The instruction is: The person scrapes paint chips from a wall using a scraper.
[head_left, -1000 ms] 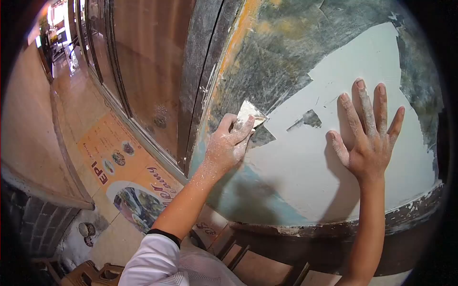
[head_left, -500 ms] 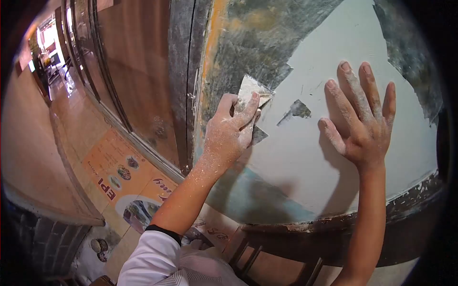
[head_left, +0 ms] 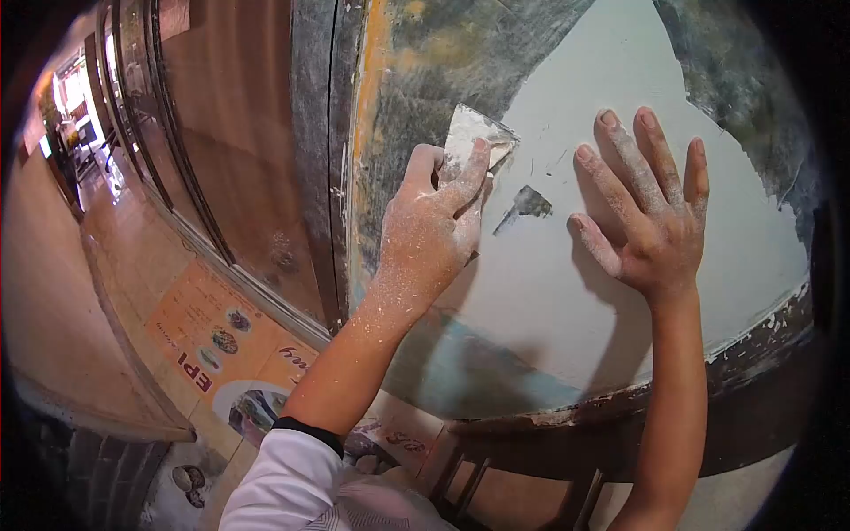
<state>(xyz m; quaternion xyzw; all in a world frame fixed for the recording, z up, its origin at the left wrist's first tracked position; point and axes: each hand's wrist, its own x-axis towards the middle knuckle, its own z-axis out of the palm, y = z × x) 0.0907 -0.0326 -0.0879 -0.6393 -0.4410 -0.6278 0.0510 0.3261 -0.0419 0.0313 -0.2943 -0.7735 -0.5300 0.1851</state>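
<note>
1. Hands are counted as two: by the left hand (head_left: 429,226) one scraper (head_left: 462,137) is gripped, while the right hand (head_left: 653,234) is held spread, fingers apart, against one white patch (head_left: 615,66).
2. One dark spot (head_left: 533,203) is enclosed by the patch.
3. The scraper is placed at the patch's left edge, above and left of the spot.
4. Compared with one second ago, the scraper has been carried higher, nearer the spot; the right hand is kept spread.
</note>
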